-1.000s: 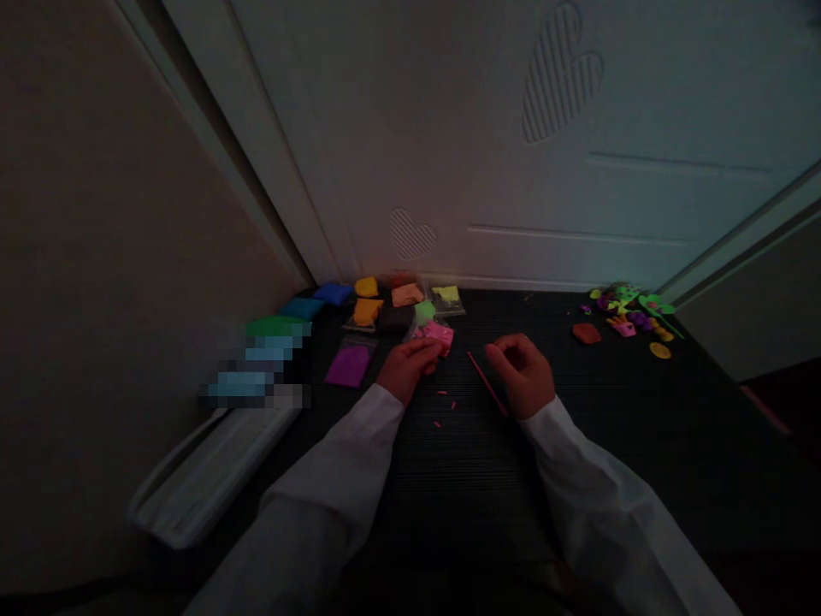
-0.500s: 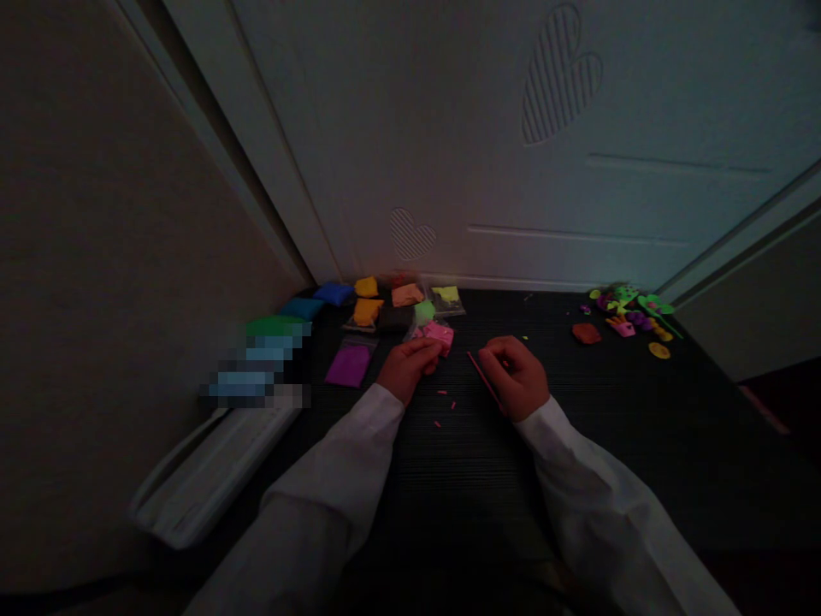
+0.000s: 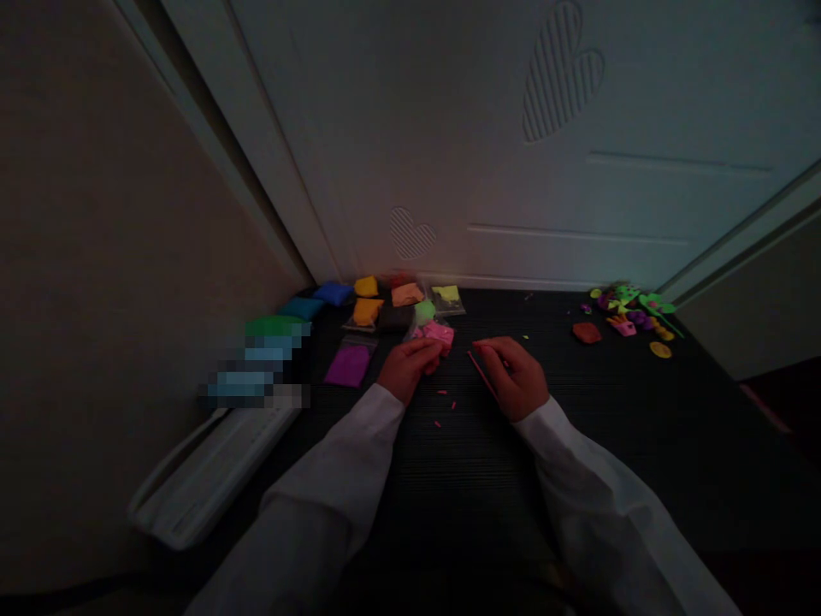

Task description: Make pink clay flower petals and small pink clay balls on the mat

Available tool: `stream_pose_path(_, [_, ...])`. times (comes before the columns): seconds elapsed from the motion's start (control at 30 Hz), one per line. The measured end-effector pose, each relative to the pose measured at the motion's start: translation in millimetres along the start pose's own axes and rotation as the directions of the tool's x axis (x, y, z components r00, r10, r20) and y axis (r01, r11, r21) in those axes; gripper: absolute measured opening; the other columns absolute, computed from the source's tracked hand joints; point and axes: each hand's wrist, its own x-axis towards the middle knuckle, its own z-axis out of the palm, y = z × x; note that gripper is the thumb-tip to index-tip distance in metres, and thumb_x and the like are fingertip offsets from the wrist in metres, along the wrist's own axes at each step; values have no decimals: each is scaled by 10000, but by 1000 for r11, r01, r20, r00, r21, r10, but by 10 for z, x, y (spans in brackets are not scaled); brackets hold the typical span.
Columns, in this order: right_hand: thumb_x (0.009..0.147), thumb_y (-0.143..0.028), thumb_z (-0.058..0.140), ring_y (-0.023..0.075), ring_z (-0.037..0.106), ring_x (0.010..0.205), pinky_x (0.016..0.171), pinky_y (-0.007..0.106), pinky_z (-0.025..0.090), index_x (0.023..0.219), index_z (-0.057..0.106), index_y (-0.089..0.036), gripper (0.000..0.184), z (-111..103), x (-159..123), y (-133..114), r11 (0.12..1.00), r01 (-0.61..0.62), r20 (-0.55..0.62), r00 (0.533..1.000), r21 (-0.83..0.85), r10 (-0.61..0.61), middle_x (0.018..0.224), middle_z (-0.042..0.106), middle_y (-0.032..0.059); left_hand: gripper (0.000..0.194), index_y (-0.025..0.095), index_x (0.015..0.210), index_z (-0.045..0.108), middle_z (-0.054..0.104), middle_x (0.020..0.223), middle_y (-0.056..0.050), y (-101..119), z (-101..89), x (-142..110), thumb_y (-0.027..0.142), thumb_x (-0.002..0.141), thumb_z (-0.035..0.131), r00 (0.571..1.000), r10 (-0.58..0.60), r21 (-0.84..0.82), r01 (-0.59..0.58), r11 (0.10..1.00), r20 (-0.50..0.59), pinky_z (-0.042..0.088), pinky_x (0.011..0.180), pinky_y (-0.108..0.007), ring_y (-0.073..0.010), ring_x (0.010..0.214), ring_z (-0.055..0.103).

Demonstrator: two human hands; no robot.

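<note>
Near the left hand [image 3: 406, 370] lie three pink bits [image 3: 442, 393].

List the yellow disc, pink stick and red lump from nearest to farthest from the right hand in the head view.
1. Pink stick: left of the right hand.
2. Red lump: to its right.
3. Yellow disc: farther right.

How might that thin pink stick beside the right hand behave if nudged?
The pink stick looks slender, so it is probably light. Its visible length is straight, which hints at some stiffness. Lying on the table, it would likely slide or roll rather than tip.
</note>
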Motion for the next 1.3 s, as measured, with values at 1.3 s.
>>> stream_pose_path(1.3, [766, -260, 468, 140, 522, 752, 685, 289, 427, 815, 584, -205, 137, 32, -4, 4, 998, 57, -24, 998, -11, -57, 772, 575, 32, 172, 276, 763, 674, 567, 813, -38, 74, -280, 14, 346, 623, 603, 836, -2, 766, -501, 403, 548, 313, 782, -306, -182, 828, 468])
